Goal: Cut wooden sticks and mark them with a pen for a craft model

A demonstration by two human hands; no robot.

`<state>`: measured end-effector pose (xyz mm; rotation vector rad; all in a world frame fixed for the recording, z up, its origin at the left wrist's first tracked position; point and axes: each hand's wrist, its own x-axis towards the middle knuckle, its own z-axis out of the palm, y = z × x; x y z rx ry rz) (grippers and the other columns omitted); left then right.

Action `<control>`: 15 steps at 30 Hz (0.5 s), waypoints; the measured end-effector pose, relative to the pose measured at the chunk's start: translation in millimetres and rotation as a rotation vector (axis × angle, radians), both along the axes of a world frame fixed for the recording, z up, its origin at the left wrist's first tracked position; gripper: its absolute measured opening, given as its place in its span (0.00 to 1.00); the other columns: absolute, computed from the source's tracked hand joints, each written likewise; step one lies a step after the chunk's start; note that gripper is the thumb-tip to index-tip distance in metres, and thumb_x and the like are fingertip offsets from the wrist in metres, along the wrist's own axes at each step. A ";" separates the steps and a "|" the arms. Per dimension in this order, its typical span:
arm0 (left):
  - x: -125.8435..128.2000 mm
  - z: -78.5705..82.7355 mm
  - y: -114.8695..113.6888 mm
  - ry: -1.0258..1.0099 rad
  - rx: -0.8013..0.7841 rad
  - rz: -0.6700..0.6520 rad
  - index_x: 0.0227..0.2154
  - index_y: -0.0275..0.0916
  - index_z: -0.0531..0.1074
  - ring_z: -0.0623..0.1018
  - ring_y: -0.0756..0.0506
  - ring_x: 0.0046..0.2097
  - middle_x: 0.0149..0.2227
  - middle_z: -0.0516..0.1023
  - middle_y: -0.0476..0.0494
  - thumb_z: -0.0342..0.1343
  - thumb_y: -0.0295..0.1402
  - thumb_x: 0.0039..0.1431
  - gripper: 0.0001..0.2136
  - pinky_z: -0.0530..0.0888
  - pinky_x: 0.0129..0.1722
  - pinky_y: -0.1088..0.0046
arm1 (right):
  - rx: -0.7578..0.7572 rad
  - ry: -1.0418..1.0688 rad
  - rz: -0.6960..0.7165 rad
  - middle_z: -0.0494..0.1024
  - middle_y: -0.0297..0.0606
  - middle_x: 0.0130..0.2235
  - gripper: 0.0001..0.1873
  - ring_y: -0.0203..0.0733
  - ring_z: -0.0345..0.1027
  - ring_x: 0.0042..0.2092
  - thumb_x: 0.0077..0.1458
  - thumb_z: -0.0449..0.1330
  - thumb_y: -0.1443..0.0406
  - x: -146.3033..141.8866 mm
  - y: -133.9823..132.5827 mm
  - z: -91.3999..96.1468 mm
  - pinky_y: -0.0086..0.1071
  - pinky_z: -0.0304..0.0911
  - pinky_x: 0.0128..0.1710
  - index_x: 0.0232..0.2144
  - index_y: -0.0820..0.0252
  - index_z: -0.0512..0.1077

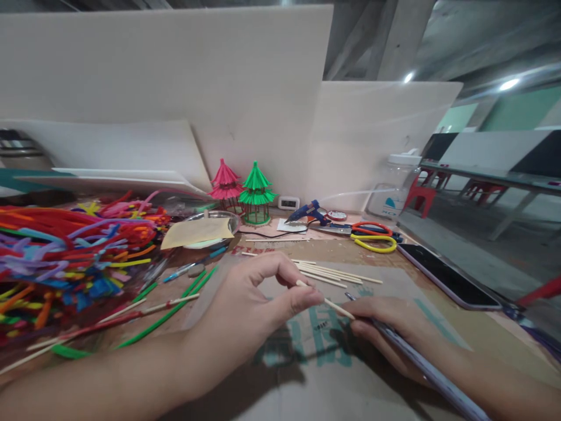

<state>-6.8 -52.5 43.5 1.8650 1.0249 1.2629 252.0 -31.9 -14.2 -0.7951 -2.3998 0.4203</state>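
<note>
My left hand [267, 298] pinches a short thin wooden stick [339, 308] between thumb and fingertips, above the cardboard. At the stick's other end are the fingertips of my right hand [398, 327], which is closed around a slim grey-blue pencil [427, 365]. The pencil's tip points up and away from me, near the stick. Just beyond my hands, several similar wooden sticks [337, 272] lie in a loose bundle on a sheet with green print [302, 386].
Colourful pipe cleaners [79, 251] heap up at left. Behind stand a pink pagoda model [225, 181] and a green one [256, 190]. A blue glue gun [309, 211], scissors [372, 242], a phone [447, 275] and a clear bottle [390, 187] are at back right.
</note>
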 end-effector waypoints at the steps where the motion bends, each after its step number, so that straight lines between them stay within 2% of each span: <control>1: 0.3 0.5 -0.5 0.011 0.009 0.004 0.25 0.41 0.74 0.74 0.52 0.31 0.27 0.78 0.55 0.65 0.37 0.57 0.09 0.70 0.33 0.78 | -0.001 -0.005 0.000 0.85 0.36 0.36 0.11 0.40 0.80 0.36 0.64 0.56 0.68 -0.8 0.1 0.5 0.28 0.72 0.35 0.44 0.54 0.76; 4: -1.0 2.6 1.0 0.102 0.052 0.045 0.25 0.40 0.73 0.75 0.51 0.31 0.28 0.78 0.54 0.62 0.39 0.59 0.11 0.70 0.33 0.77 | 0.016 0.044 -0.049 0.84 0.35 0.35 0.10 0.40 0.79 0.34 0.64 0.56 0.68 -2.9 3.0 -0.5 0.29 0.72 0.33 0.42 0.53 0.77; 8: -9.0 -1.3 17.2 0.408 0.111 0.123 0.28 0.41 0.75 0.77 0.48 0.34 0.30 0.79 0.51 0.56 0.41 0.64 0.12 0.71 0.35 0.73 | 0.129 0.187 -0.247 0.83 0.38 0.34 0.09 0.44 0.79 0.35 0.64 0.56 0.67 0.2 16.7 -6.7 0.34 0.74 0.36 0.38 0.54 0.78; 10: -12.4 -8.6 26.9 0.605 0.125 0.086 0.30 0.40 0.76 0.77 0.46 0.35 0.31 0.79 0.49 0.53 0.39 0.67 0.13 0.72 0.37 0.70 | 0.123 0.171 -0.323 0.84 0.39 0.35 0.08 0.45 0.79 0.36 0.63 0.57 0.67 3.9 24.7 -9.1 0.36 0.74 0.38 0.38 0.55 0.78; 12: -12.3 -17.3 30.2 0.775 0.239 0.044 0.39 0.39 0.77 0.78 0.42 0.44 0.42 0.80 0.42 0.52 0.35 0.67 0.10 0.74 0.44 0.65 | 0.081 0.123 -0.358 0.84 0.39 0.36 0.07 0.45 0.79 0.37 0.63 0.58 0.66 7.0 30.3 -9.7 0.37 0.73 0.39 0.37 0.57 0.78; 13: -10.7 -21.5 28.2 0.844 0.317 0.034 0.43 0.38 0.77 0.78 0.41 0.47 0.48 0.78 0.39 0.52 0.33 0.67 0.10 0.74 0.47 0.63 | 0.061 0.087 -0.356 0.83 0.39 0.36 0.06 0.45 0.78 0.38 0.63 0.59 0.66 8.0 31.9 -9.4 0.36 0.72 0.39 0.36 0.57 0.78; 15: -4.6 -28.6 17.3 0.997 0.393 -0.038 0.43 0.38 0.77 0.78 0.40 0.46 0.48 0.78 0.39 0.50 0.31 0.68 0.10 0.74 0.46 0.61 | 0.046 0.007 -0.323 0.82 0.39 0.35 0.06 0.44 0.76 0.37 0.63 0.60 0.65 8.5 33.7 -8.7 0.35 0.70 0.38 0.35 0.58 0.78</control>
